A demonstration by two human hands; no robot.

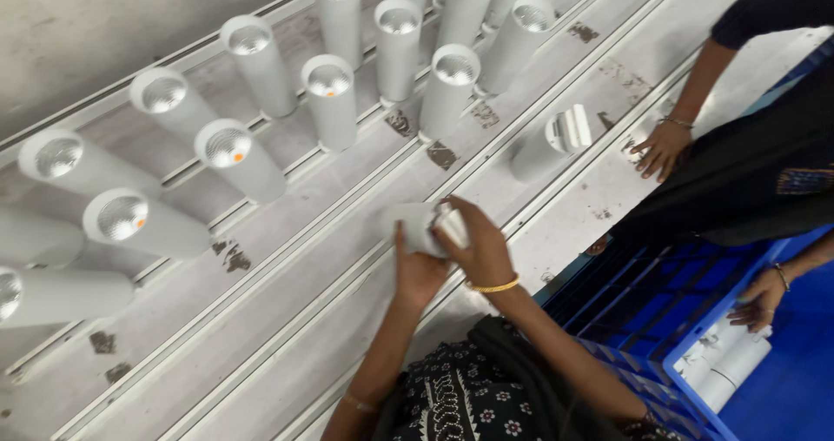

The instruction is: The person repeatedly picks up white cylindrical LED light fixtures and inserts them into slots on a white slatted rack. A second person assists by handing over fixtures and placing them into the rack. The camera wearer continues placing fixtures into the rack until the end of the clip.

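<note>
My left hand [417, 271] cups a white cylindrical lamp housing [408, 225] from below, holding it on its side over the grey railed bench [287, 319]. My right hand [473, 241], with a gold bangle on the wrist, grips the housing's open end where a white finned part [452, 224] shows. Several upright white cylindrical lamps [330, 102] with reflector tops stand in rows on the bench beyond my hands. One more housing [552, 141] stands apart to the right.
A co-worker's hand [662, 150] rests on the bench at the right edge. Their other hand [760, 300] reaches into a blue plastic crate [643, 302] holding white cylinders [730, 367]. A grey wall runs along the far side.
</note>
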